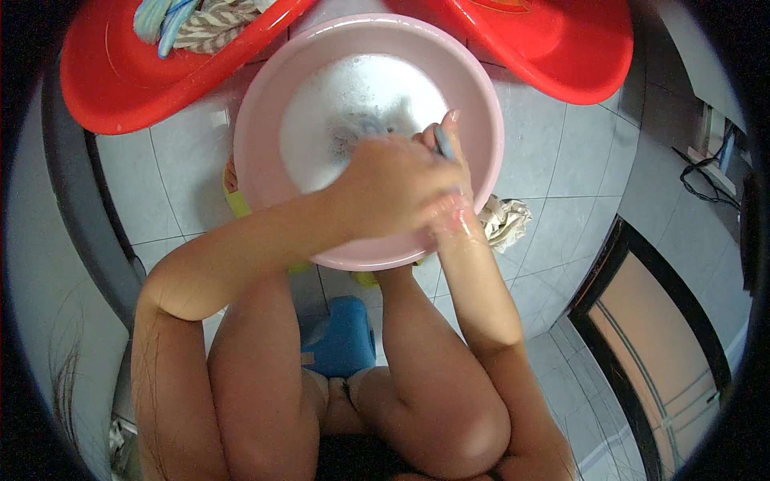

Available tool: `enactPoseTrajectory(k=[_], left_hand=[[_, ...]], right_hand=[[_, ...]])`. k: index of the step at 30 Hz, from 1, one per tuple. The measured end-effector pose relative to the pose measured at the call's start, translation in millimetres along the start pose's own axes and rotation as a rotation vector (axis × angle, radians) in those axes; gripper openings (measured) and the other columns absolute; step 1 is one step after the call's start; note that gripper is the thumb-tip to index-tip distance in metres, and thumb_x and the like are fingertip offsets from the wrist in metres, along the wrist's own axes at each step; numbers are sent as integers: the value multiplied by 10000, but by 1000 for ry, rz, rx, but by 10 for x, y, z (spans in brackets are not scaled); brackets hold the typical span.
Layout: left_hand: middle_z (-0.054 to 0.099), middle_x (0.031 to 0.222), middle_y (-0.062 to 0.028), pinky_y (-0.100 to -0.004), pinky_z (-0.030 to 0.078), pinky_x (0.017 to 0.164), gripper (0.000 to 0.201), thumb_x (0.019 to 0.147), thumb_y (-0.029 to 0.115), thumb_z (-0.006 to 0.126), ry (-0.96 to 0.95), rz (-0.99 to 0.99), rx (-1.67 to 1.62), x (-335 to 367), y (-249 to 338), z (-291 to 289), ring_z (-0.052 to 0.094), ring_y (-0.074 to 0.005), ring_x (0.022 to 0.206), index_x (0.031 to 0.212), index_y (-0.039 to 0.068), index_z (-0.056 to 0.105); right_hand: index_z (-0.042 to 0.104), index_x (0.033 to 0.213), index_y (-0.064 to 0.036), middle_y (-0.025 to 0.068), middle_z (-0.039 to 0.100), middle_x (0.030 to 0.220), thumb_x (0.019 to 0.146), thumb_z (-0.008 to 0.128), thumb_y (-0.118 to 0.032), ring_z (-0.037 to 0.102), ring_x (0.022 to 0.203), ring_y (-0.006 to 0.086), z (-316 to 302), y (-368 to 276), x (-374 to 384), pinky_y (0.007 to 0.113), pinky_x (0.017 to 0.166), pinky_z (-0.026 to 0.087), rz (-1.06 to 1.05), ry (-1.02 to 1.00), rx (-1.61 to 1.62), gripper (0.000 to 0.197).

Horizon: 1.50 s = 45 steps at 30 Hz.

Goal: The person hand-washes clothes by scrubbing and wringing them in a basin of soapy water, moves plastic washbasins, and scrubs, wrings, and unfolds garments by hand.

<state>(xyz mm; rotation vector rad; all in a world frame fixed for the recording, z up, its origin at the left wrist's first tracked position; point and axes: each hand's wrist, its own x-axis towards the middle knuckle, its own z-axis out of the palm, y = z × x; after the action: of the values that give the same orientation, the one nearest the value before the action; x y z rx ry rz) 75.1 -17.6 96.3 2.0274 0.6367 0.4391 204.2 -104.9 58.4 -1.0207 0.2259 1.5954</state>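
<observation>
Closely, two wet hands meet above a sudsy pink basin

Just inside the right-hand side of the pink basin [258, 172], both hands work over foamy water [309, 152]. The left hand [401, 180] is blurred, its fingers seemingly curled across the right; I cannot tell whether it grips anything. The right hand [454, 180] has its thumb or a finger raised, and a narrow blue-grey item [443, 141] shows among its digits, though how firmly it is held I cannot tell. A blurred blue-grey patch [357, 128] sits in the foam to their left.

The left forearm [265, 240] slants over the near-left rim, while the right forearm [480, 272] crosses the near-right one. Within the basin, the widest open space lies left of the hands; the right wall is close by.

Outside, a red tub [120, 100] holding bunched cloths [216, 28] crowds the far-left edge, and another red tub [589, 60] crowds the far right, with a gap between them. Crumpled beige cloth [507, 224] lies just beside the basin's lower-right rim. Bent knees flank the blue stool [345, 333] on the near side. Pale tiles [553, 152] stretch to either side, reaching a dark-framed door [613, 256] at lower right.
</observation>
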Motion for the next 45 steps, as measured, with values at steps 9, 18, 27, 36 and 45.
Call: enactPoseTrajectory(k=[9,18,27,36,45], left_hand=[[517,559,-49,-307,457,502,137,695,160,621,241,398,292,194,26,7,572,-191,532,626,117,510],[526,564,-3,-324,396,489,218,759,230,665,222,304,439,177,-273,82,560,-177,535,613,153,522],[553,566,-62,-324,417,512,289,832,280,591,208,80,277,249,-536,-32,566,-206,553,582,138,566],[612,960,-24,-224,456,706,419,878,297,615,-406,-828,-1315,-179,-133,-482,566,-88,794,1200,39,548],[531,1217,-94,-278,397,940,557,900,174,586,-128,-793,-1264,-596,63,-268,497,-123,1097,1395,70,353]], right_hand=[[534,1028,-63,47,578,769,942,463,-363,495,575,121,643,139,-118,253,499,362,-87,350,-215,321],[528,950,-107,14,573,854,922,511,-386,529,688,103,647,174,-247,240,526,372,106,342,-154,280],[554,893,-44,25,508,607,962,432,-379,360,436,99,571,-71,-284,245,473,325,176,209,-256,362],[602,1052,-22,18,576,967,955,475,-391,496,921,115,297,-99,-421,247,853,377,-280,343,-918,402],[390,1344,-25,118,504,1278,940,507,-318,490,1185,237,273,-17,-407,382,1019,391,-47,57,-130,513]])
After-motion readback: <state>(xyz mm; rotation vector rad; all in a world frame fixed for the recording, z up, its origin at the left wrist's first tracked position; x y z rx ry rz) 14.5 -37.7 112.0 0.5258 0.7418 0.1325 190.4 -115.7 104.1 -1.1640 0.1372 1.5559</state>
